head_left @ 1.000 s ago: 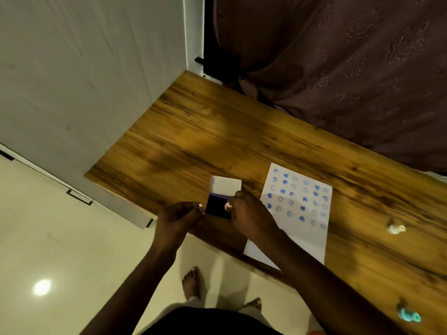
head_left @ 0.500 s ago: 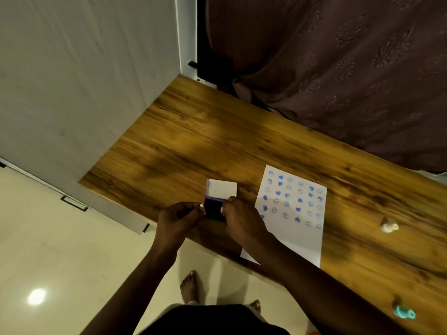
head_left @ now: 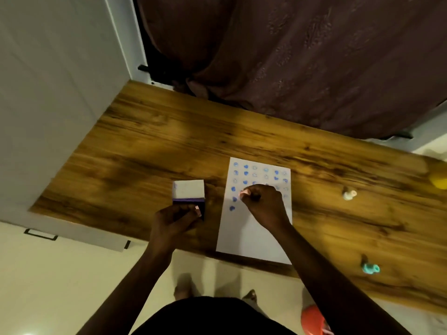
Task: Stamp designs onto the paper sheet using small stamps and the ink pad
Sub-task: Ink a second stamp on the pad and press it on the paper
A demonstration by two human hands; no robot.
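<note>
- Our right fingers (head_left: 244, 193) pinch a stamp (head_left: 242, 195), pressing it onto the sheet (head_left: 251, 238) among blue prints.
- Left hand (head_left: 175, 220) steadies the open pad (head_left: 189, 193) beside the sheet on the surface (head_left: 145, 153).
- Step: printing; next, probably lift straight up, then re-ink.

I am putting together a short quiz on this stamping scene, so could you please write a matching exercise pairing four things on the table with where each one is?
Things:
1. paper sheet
2. ink pad
3. white stamp
4. teal stamp

Places:
A. under the left hand's fingertips
B. lying alone by the near table edge, far right
C. under the right hand
D. lying alone just right of the sheet's printed rows

Pairs: 1-C, 2-A, 3-D, 4-B
</note>
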